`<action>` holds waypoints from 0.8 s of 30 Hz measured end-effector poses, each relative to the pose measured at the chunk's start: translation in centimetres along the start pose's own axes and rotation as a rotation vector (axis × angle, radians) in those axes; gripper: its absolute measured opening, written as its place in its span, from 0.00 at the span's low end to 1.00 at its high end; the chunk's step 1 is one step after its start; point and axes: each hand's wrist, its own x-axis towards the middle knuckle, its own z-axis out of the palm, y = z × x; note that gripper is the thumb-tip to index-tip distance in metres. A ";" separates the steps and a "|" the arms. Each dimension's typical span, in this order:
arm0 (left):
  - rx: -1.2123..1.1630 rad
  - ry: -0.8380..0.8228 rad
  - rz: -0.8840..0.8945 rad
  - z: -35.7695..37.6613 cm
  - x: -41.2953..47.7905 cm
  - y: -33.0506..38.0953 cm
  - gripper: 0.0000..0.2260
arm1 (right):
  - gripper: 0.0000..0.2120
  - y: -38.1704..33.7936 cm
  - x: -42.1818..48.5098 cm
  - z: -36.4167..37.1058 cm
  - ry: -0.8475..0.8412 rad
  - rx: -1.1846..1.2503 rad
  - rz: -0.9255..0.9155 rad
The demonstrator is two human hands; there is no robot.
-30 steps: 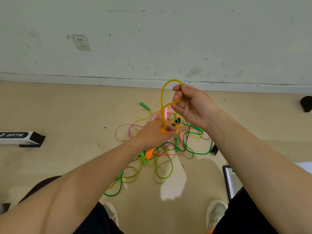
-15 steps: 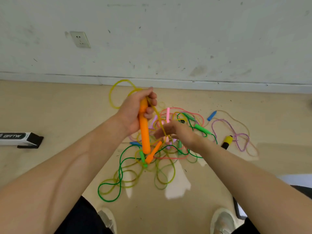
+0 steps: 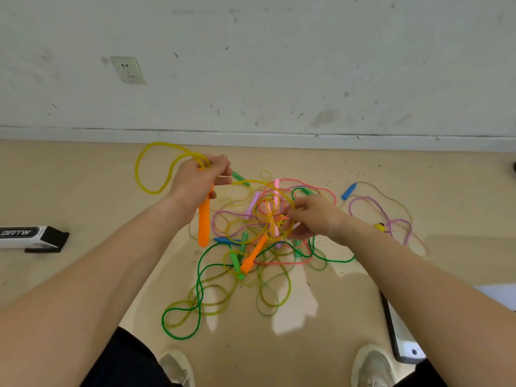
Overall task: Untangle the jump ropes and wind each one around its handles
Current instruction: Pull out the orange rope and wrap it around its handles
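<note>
Jump ropes [image 3: 258,248], "BRTW" box [image 3: 28,236]

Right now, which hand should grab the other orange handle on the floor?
Probably the right hand: it's nearest the loose orange handle. The left hand already grips the first orange handle and yellow rope.

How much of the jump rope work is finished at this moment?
Done: nothing; no rope is wound on its handles. In hand: the left hand grips one orange handle with yellow rope loops, and the right hand pinches that rope in the tangle. Left: the second orange handle, the green rope, pink rope and purple rope lie knotted.
</note>
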 end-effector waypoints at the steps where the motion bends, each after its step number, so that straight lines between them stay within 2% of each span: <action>1: 0.074 -0.044 0.024 0.2 -0.2 -0.2 0.07 | 0.09 -1.1 -0.4 0.1 -0.011 0.083 -0.028; 7: 0.286 -0.408 0.136 2.5 -2.1 -0.8 0.15 | 0.09 -6.0 -2.4 -0.9 -0.069 0.585 -0.078; 10: 0.289 -0.568 0.120 3.5 -3.3 -0.9 0.10 | 0.12 -7.2 -3.1 -2.1 -0.018 0.831 -0.098; 13: 0.366 -0.567 0.170 4.3 -3.9 -1.2 0.07 | 0.13 -7.6 -3.5 -3.6 0.024 1.073 -0.132; 15: 0.274 -0.481 0.100 4.8 -4.3 -0.7 0.10 | 0.13 -7.3 -3.3 -4.5 0.086 1.154 -0.159; 17: 0.053 -0.379 0.008 5.1 -4.5 0.4 0.13 | 0.14 -6.7 -3.2 -4.9 0.166 1.049 -0.122; 19: -0.161 -0.310 -0.054 5.2 -4.7 1.9 0.14 | 0.16 -5.5 -3.1 -4.5 0.220 0.734 -0.042; 21: -0.337 -0.278 -0.112 5.1 -4.9 3.0 0.14 | 0.16 -4.1 -2.9 -2.8 0.168 0.505 -0.016; 24: -0.566 -0.262 -0.182 5.0 -5.2 4.1 0.14 | 0.15 -2.3 -2.5 0.3 0.029 0.191 -0.105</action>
